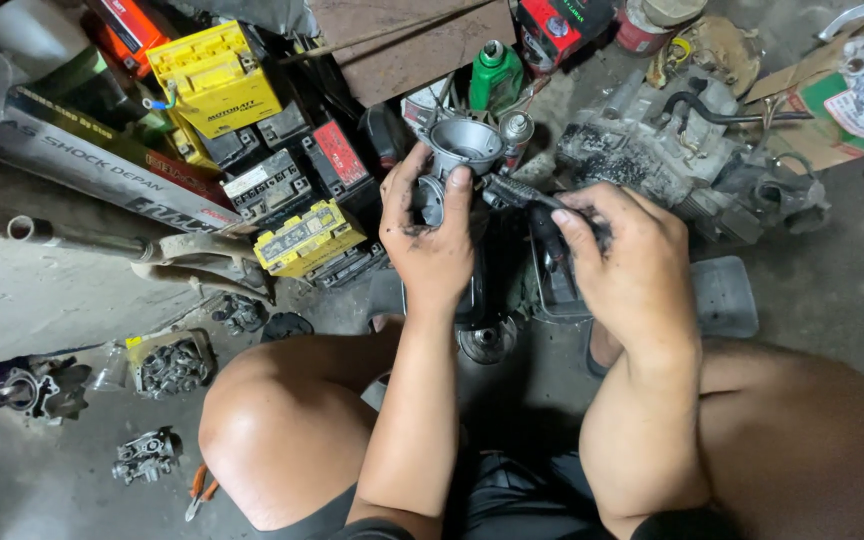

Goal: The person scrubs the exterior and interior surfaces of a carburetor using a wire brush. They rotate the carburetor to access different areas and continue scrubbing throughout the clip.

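Crouched over a concrete floor [832, 300], knees apart, with little spare room: engine block [692, 150] close on the right, stacked batteries [292, 200] and a long box [102, 165] crowding the left, green bottle [495, 75] and spray can [516, 130] just behind the work. Best kept high and central between the knees, clear of the grey tray [727, 295] below. Held up in the left hand [430, 245]: a grey metal casting [462, 150] with an open round mouth, thumb and fingers [460, 185] wrapped round its lower body, greasy (grip likely slippery, so a firm clamp would seem wise). Closed round a black-handled tool [542, 215] in the right hand [632, 260], fingers curled tight, tip touching the casting's side. Better worked in short, square strokes, elbows tucked, since the can stands near the mouth's rim. Scattered small parts [167, 365] and orange pliers [200, 490] lying well apart at lower left.
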